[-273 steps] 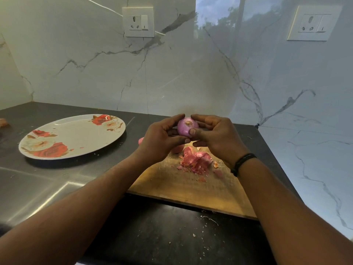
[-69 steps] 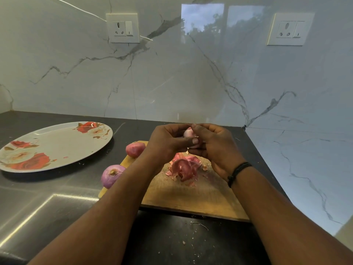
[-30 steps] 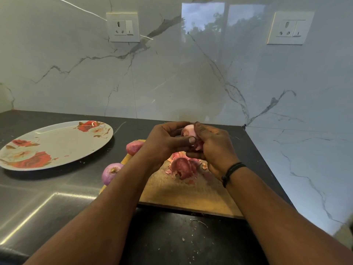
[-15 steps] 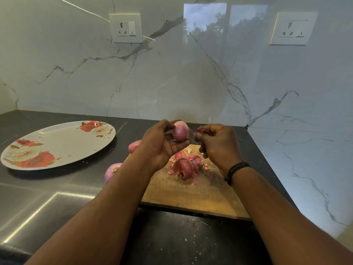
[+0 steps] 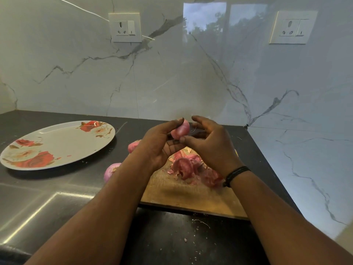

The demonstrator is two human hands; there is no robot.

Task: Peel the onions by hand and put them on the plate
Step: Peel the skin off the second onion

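Now held up above the wooden cutting board (image 5: pixel 191 196): small pink half-peeled onion (image 5: pixel 180 130), gripped between thumb and curled fingers of the left hand (image 5: pixel 158 142). Right hand (image 5: pixel 210 142) just beside it, thumb touching the onion's lower side, other fingers loosely bent around but not clearly closing on anything — maybe pinching a thin thread of skin, too small to tell.

Possible troubles from here:
- Smooth, probably moist surface, so easy to slip out and roll over the dark desk (image 5: pixel 172 241), toward its edge.
- Thin skin likely to tear in small bits instead of one piece; some may stay stuck.
- Heap of pink peels (image 5: pixel 191 168) lying on the board under the hands — scraps could go along to the oval flowered plate (image 5: pixel 57 144), well apart on the left and holding no onion yet.
- Two more onions, one (image 5: pixel 133 145) half hidden behind the left hand, one (image 5: pixel 110 170) beside the left forearm, easily knocked by the arm.
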